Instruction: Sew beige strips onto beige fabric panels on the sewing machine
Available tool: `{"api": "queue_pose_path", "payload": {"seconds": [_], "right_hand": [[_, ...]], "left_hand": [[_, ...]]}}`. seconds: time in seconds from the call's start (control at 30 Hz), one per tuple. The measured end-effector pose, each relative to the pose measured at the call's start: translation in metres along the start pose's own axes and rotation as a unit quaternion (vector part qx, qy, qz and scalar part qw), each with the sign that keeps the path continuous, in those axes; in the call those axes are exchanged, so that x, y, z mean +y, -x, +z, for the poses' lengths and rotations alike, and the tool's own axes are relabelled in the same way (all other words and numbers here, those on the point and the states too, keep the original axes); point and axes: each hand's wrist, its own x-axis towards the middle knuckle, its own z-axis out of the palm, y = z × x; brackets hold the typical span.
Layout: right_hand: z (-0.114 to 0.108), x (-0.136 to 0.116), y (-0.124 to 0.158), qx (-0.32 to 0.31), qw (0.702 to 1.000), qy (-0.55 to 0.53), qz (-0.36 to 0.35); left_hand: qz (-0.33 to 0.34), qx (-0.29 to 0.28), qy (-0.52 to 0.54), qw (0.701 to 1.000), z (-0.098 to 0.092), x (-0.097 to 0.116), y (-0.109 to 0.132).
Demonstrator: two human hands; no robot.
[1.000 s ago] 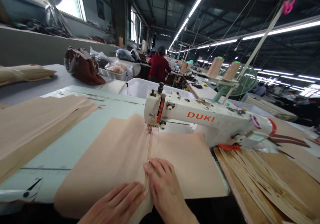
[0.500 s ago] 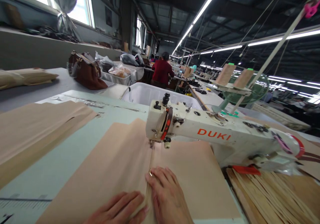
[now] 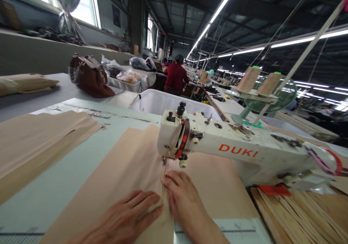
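A beige panel (image 3: 122, 171) lies under the head of a white sewing machine (image 3: 206, 139), with a narrow zipper (image 3: 163, 193) running up its middle to the needle area. On the panel to the left of the zipper, my left hand (image 3: 130, 213) rests with fingers stretched out and thumb apart, its tips at the zipper's edge. My right hand (image 3: 185, 197) lies flat on the other side, fingers extended forward. Its index fingertip touches the small metal zipper slider (image 3: 165, 175), just short of the presser foot (image 3: 164, 160).
More beige pieces (image 3: 49, 142) lie at left, near a brown handbag (image 3: 91, 77). A white bin (image 3: 174, 100) stands behind the machine. Strips lie on a wooden board (image 3: 299, 215) at right. Thread cones (image 3: 248, 79) stand behind; a person in red (image 3: 175, 77) sits farther off.
Both hands have moved forward toward the needle, along with the panel and slider. The panel's near right edge has moved away from me, showing the ruler markings on the table.
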Motion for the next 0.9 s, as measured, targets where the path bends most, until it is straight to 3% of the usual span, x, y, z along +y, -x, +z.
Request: {"api": "queue_pose_path", "payload": {"seconds": [0.17, 0.27, 0.37, 0.67, 0.9], "right_hand": [[-0.007, 0.005, -0.018, 0.004, 0.998, -0.041, 0.039], [-0.007, 0.007, -0.032, 0.025, 0.990, -0.072, 0.116], [0.000, 0.009, -0.043, 0.059, 0.982, -0.063, 0.168], [0.022, 0.022, -0.054, 0.096, 0.975, -0.003, 0.198], [0.012, 0.027, -0.053, 0.106, 0.979, 0.022, 0.172]], "left_hand": [[-0.005, -0.049, -0.007, 0.999, -0.005, -0.013, -0.003], [-0.027, -0.081, -0.002, 0.996, -0.008, -0.017, -0.004], [-0.044, -0.075, 0.006, 0.996, -0.013, -0.011, -0.007], [-0.044, -0.042, -0.008, 0.998, -0.015, 0.002, -0.011], [-0.061, -0.041, -0.005, 0.997, -0.011, 0.000, -0.008]]}}
